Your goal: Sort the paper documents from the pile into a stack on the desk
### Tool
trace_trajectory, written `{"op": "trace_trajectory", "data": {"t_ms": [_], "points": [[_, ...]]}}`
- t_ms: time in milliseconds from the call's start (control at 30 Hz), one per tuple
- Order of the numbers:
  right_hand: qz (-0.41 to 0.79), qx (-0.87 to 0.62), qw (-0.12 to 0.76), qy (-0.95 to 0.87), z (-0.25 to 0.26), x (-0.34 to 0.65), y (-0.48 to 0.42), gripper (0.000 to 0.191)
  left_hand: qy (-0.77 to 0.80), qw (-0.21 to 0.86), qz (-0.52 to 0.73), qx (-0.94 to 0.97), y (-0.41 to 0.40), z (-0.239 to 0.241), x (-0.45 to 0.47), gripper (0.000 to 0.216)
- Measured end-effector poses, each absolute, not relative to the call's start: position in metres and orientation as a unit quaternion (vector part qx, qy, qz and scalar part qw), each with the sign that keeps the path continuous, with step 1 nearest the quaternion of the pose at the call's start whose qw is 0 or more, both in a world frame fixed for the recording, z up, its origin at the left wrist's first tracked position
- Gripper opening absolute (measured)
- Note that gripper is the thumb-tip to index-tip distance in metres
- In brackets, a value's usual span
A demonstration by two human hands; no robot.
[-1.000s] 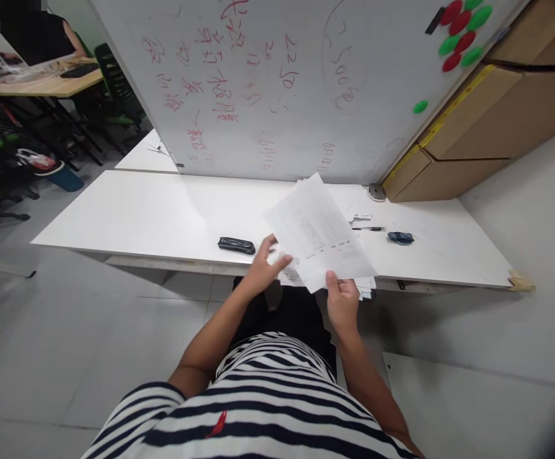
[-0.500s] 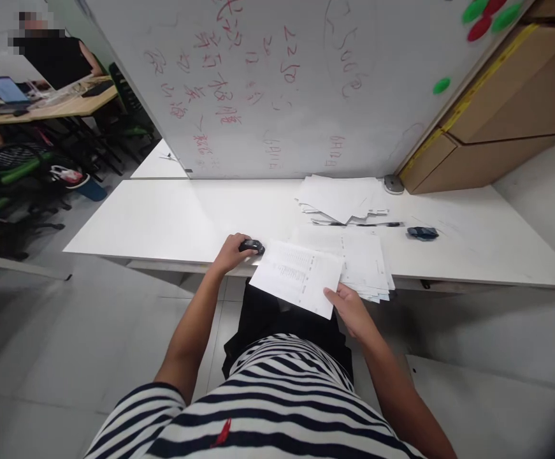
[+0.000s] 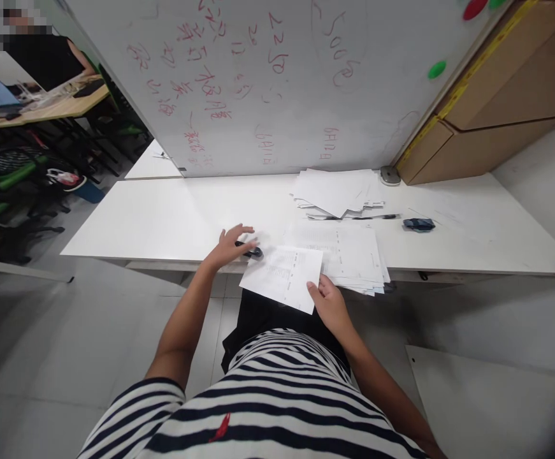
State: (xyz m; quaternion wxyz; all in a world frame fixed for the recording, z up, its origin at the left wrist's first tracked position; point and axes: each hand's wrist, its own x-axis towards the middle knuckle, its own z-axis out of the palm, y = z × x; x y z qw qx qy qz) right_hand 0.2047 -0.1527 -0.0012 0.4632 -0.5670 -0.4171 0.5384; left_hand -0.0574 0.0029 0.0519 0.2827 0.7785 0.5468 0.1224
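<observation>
My left hand [image 3: 228, 247] is open, its fingers spread over a small black stapler [image 3: 255, 252] near the front edge of the table. Part of the stapler is hidden under the fingers. Between thumb and fingers, my right hand [image 3: 329, 302] pinches the right edge of a printed paper [image 3: 284, 275]. The far left corner of that paper reaches the stapler's front end; whether it lies between the jaws I cannot tell. Just right of it lies a loose stack of printed sheets [image 3: 357, 255], partly jutting over the table's front edge.
A second pile of papers [image 3: 337, 188] lies farther back, with a dark pen-like strip [image 3: 387, 217] before it. A dark blue object [image 3: 418, 224] sits to the right on the white table [image 3: 129, 217]. The whiteboard [image 3: 277, 115] and cardboard boxes [image 3: 492, 102] stand behind. At left, a person sits by a desk.
My left hand has loosened from the stapler and spread its fingers. My right hand and the paper have shifted left, the paper's corner coming closer to the stapler. The camera view has moved slightly.
</observation>
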Motion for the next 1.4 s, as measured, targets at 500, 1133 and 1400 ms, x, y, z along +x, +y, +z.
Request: {"op": "trace_trajectory", "data": {"t_ms": [500, 1133, 1400], "points": [[0.515, -0.591, 0.447, -0.432, 0.002, 0.193, -0.159, 0.050, 0.635, 0.046, 0.174, 0.751, 0.022, -0.001, -0.005, 0.047], [0.494, -0.630, 0.473, -0.369, 0.019, 0.284, -0.148, 0.036, 0.737, 0.051, 0.265, 0.620, 0.022, -0.015, -0.050, 0.060], [0.433, -0.663, 0.510, -0.337, 0.017, 0.308, -0.159, 0.041, 0.714, 0.083, 0.289, 0.633, 0.022, -0.019, -0.054, 0.057]]}}
